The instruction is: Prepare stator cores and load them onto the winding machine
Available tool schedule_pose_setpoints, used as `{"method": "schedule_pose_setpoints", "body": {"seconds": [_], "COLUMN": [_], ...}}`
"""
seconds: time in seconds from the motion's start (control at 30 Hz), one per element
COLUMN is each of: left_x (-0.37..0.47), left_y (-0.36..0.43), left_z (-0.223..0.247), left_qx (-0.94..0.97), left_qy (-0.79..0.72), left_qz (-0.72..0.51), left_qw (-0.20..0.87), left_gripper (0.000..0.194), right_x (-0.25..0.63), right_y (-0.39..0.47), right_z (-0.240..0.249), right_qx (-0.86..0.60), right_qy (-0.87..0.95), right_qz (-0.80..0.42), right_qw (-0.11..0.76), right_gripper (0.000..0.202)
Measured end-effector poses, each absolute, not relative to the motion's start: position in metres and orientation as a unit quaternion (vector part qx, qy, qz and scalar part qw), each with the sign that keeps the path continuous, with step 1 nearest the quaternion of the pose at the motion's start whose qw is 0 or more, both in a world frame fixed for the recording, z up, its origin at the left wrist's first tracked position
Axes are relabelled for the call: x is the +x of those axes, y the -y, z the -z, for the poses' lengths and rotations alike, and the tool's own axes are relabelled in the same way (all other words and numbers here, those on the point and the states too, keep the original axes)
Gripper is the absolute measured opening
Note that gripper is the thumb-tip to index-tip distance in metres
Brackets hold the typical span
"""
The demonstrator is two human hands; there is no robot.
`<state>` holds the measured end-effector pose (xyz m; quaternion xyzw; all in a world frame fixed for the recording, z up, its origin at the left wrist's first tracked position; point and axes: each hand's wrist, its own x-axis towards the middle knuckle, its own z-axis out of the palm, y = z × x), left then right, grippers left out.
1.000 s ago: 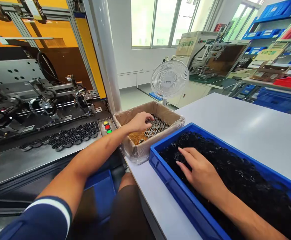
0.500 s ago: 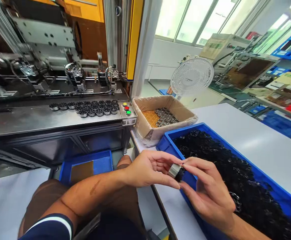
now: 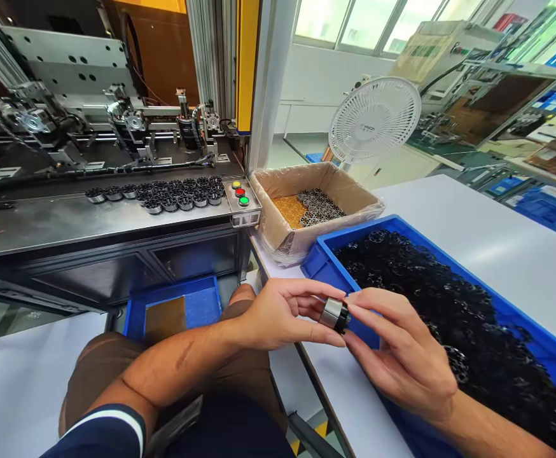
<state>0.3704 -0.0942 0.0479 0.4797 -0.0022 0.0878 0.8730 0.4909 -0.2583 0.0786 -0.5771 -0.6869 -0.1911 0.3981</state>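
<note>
Between my two hands is a stator core point(image 3: 331, 314), a short silver metal cylinder with a black plastic end piece point(image 3: 343, 318) on its right side. My left hand point(image 3: 287, 316) curves around the metal part, thumb below and fingers above. With its fingertips, my right hand point(image 3: 402, 343) pinches the black end piece from the right. Both hands are held over the near corner of a blue bin point(image 3: 323, 245) piled with black plastic pieces point(image 3: 469, 318). The inner faces of the fingers partly hide the core.
A plastic-lined carton point(image 3: 278, 238) holds bare metal cores point(image 3: 320, 207). Rows of black-and-silver cores point(image 3: 182, 193) stand on the machine's metal ledge point(image 3: 44, 222), beside a button box point(image 3: 243, 208). Behind the carton is a white fan point(image 3: 376, 121). A blue tray point(image 3: 201, 305) sits low by my knees.
My view has tilted and shifted slightly. Both hands keep hold of the core, which now shows more of its metal side and black end; the hands have hardly moved.
</note>
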Motion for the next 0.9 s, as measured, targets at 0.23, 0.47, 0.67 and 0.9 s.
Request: {"method": "schedule_pose_setpoints", "body": {"seconds": [0.23,0.47,0.67,0.9], "left_x": [0.369,0.370,0.367,0.367], "left_y": [0.092,0.088,0.088,0.089], "left_z": [-0.044,-0.040,-0.042,-0.035], "left_qx": [0.462,0.458,0.470,0.470], "left_qy": [-0.008,-0.020,-0.030,-0.010], "left_qz": [-0.071,-0.065,-0.053,-0.094], "left_qw": [0.884,0.887,0.881,0.878], "left_gripper": [0.067,0.072,0.059,0.054], "right_x": [0.492,0.500,0.500,0.499], "right_y": [0.256,0.257,0.257,0.253], "right_z": [-0.079,-0.071,-0.071,-0.072], "right_qx": [-0.573,-0.542,-0.562,-0.548], "right_qy": [0.698,0.732,0.726,0.729], "right_qz": [0.209,0.225,0.182,0.169], "right_qw": [0.375,0.347,0.353,0.373], "right_gripper": [0.055,0.042,0.042,0.039]}}
